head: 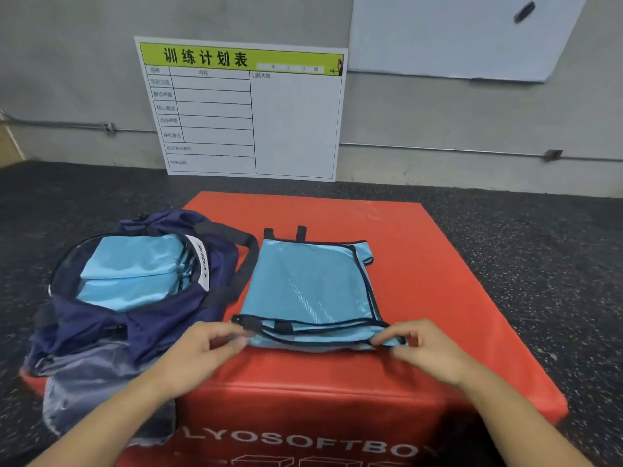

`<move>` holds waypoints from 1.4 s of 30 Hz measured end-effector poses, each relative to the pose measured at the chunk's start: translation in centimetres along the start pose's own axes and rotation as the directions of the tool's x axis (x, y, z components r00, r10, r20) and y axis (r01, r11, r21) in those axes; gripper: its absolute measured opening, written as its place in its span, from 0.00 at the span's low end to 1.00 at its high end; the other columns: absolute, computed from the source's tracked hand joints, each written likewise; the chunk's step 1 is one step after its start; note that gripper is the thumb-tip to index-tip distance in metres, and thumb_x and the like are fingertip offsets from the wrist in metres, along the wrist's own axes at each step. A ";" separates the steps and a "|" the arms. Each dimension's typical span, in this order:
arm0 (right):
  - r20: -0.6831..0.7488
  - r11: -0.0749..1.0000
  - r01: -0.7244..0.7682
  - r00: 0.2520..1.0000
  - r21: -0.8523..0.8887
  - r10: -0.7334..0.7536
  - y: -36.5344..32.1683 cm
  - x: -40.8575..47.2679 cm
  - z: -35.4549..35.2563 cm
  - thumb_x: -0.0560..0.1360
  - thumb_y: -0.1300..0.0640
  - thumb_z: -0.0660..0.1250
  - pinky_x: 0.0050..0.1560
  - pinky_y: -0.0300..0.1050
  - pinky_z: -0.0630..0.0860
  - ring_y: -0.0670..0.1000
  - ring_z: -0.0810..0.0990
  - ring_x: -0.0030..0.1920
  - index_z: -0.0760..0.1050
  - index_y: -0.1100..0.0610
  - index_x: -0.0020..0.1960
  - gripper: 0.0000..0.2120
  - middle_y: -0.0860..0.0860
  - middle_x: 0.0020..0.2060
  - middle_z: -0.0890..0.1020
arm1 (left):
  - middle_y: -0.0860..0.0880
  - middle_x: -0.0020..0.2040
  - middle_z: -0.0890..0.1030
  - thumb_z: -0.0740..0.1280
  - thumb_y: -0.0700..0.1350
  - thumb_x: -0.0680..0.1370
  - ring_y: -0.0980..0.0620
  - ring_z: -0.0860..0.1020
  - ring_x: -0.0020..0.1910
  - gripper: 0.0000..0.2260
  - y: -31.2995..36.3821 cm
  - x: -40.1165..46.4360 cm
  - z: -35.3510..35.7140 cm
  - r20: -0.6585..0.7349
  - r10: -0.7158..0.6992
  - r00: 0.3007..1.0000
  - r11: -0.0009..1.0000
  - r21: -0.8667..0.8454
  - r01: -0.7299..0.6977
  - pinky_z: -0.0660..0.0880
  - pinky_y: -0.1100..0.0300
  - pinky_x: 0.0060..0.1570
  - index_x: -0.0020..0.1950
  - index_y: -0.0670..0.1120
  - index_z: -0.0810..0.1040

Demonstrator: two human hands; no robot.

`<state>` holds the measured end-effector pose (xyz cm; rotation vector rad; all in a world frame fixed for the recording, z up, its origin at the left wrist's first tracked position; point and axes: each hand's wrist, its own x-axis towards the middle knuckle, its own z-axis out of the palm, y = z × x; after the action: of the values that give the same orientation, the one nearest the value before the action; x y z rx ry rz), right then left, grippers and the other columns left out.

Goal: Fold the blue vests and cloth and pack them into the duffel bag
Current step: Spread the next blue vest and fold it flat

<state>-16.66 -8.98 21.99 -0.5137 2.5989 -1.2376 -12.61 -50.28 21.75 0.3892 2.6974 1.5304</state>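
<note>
Nearest, on the front part of the red foam box (421,298): left hand (202,352) pinching the near left corner of a blue vest (310,291), right hand (428,348) pinching its near right corner. Light blue mesh, dark trim, partly folded, near edge doubled over; two black tabs sticking out at the far edge. Just left of it, overhanging the box's left edge: navy duffel bag (135,318), mouth unzipped, folded blue cloth (131,271) inside, dark strap touching the vest's left side. Beyond, against the wall: training chart (242,109) and whiteboard (462,35).
</note>
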 end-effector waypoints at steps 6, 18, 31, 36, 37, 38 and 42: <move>-0.168 0.923 0.032 0.985 0.383 0.036 -1.8 2.9 -0.2 0.66 0.61 0.73 0.56 0.38 0.75 0.47 0.84 0.53 0.85 0.53 0.53 0.16 0.50 0.52 0.87 | 0.52 0.32 0.63 0.73 0.45 0.79 0.55 0.63 0.33 0.09 -0.1 3.0 0.6 -0.144 -0.091 0.985 0.981 -0.181 0.064 0.60 0.67 0.33 0.56 0.56 0.86; -0.248 0.907 -0.178 0.926 0.381 0.286 2.0 6.9 -0.5 0.78 0.68 0.68 0.74 0.43 0.66 0.40 0.72 0.70 0.69 0.39 0.75 0.33 0.38 0.69 0.75 | 0.63 0.52 0.84 0.64 0.29 0.78 0.68 0.79 0.53 0.24 -2.2 8.6 1.8 -0.172 -0.192 0.966 0.980 -0.085 0.179 0.67 0.80 0.50 0.56 0.60 0.81; -0.028 0.896 -0.228 0.966 0.380 0.258 0.4 11.8 -1.7 0.77 0.69 0.68 0.71 0.41 0.70 0.42 0.78 0.66 0.83 0.47 0.63 0.22 0.42 0.61 0.83 | 0.62 0.42 0.83 0.59 0.30 0.78 0.60 0.77 0.37 0.26 -4.0 13.3 2.3 -0.211 -0.328 0.921 0.928 -0.252 0.273 0.72 0.69 0.40 0.61 0.58 0.83; 0.046 0.729 -0.288 0.942 0.621 0.333 1.1 12.7 -1.8 0.74 0.66 0.71 0.65 0.45 0.76 0.52 0.82 0.62 0.78 0.52 0.69 0.25 0.53 0.60 0.85 | 0.55 0.59 0.84 0.63 0.31 0.77 0.56 0.82 0.54 0.26 -4.5 14.5 2.6 -0.191 -0.395 0.899 0.891 -0.317 0.324 0.76 0.53 0.61 0.65 0.57 0.81; 0.056 0.681 -0.298 0.934 0.669 0.354 1.2 12.5 -1.5 0.73 0.66 0.71 0.65 0.46 0.76 0.53 0.83 0.62 0.78 0.52 0.69 0.26 0.55 0.60 0.84 | 0.53 0.59 0.84 0.64 0.32 0.76 0.55 0.80 0.52 0.26 -4.8 14.4 2.5 -0.188 -0.407 0.894 0.883 -0.329 0.333 0.76 0.51 0.61 0.65 0.58 0.81; 0.060 0.635 -0.302 0.926 0.711 0.374 1.3 12.3 -1.2 0.72 0.66 0.71 0.65 0.47 0.76 0.54 0.82 0.62 0.78 0.53 0.69 0.26 0.55 0.61 0.84 | 0.51 0.58 0.85 0.65 0.34 0.75 0.54 0.79 0.51 0.25 -5.1 14.0 2.3 -0.181 -0.411 0.894 0.878 -0.343 0.334 0.76 0.49 0.59 0.64 0.60 0.81; 0.012 0.608 -0.272 0.918 0.746 0.396 1.6 11.2 -0.3 0.75 0.71 0.67 0.64 0.49 0.78 0.56 0.82 0.62 0.77 0.55 0.70 0.25 0.57 0.61 0.84 | 0.49 0.63 0.83 0.64 0.41 0.74 0.51 0.78 0.57 0.25 -4.9 11.6 1.8 -0.155 -0.361 0.919 0.880 -0.383 0.281 0.71 0.50 0.65 0.68 0.60 0.79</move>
<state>-27.32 -12.34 20.39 0.2413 1.8721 -2.0475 -24.61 -48.59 17.89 -0.2493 2.3798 1.9884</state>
